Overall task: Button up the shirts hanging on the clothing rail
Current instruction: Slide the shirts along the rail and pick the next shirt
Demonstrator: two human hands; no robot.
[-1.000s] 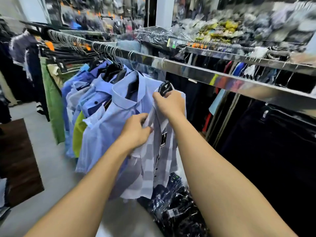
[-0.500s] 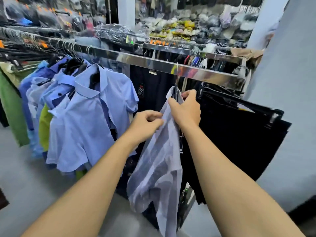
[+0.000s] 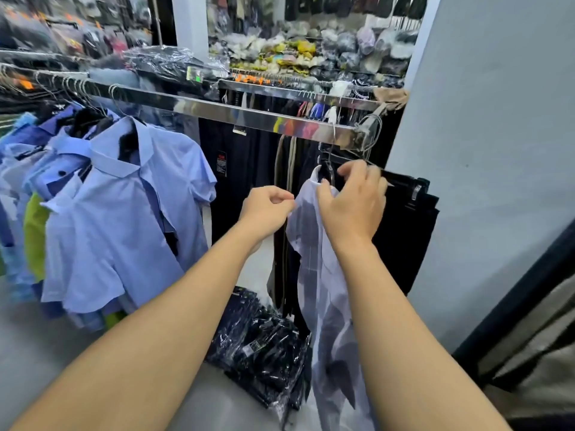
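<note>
Two bare hands show, the left hand [image 3: 267, 209] and the right hand [image 3: 353, 206]. One pale checked shirt [image 3: 326, 290] hangs at the right; several blue shirts [image 3: 124, 213] bunch at the left, too overlapped to count. One chrome rail [image 3: 217, 110] spans above.

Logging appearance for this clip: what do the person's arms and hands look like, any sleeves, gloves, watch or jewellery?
Both forearms are bare right to the bottom edge of the head view, with no sleeve or cuff showing. The left hand and the right hand wear no gloves. No watch, bracelet or ring shows on the visible sides of the wrists and fingers. No markings visible.
</note>
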